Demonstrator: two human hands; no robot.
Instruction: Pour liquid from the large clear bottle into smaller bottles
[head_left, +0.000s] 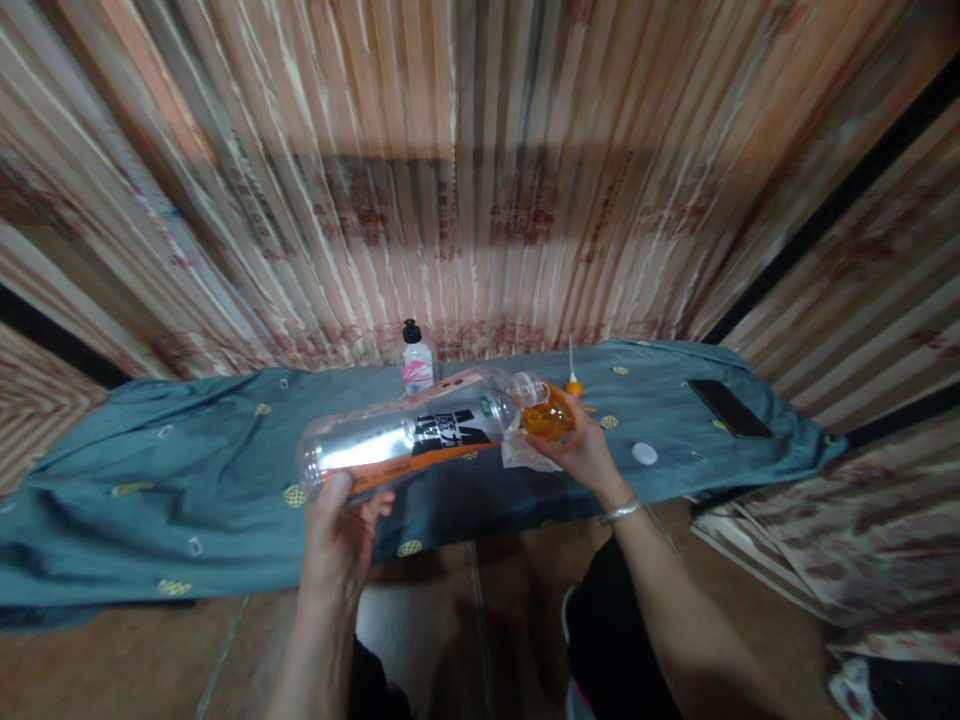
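Head view: your left hand [341, 522] grips a clear plastic bottle [411, 428], silver-and-orange label [375, 448], tilted above creased teal cloth [240, 500]; right hand [583, 455] grips rounded, glossy amber container [549, 418] at bottle's neck.

The head view looks forward and down at the nearby blue-green cloth [240, 520].

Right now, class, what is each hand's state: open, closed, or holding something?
Left hand: holding the large clear bottle near its base.
Right hand: holding the small orange container at that bottle's mouth.
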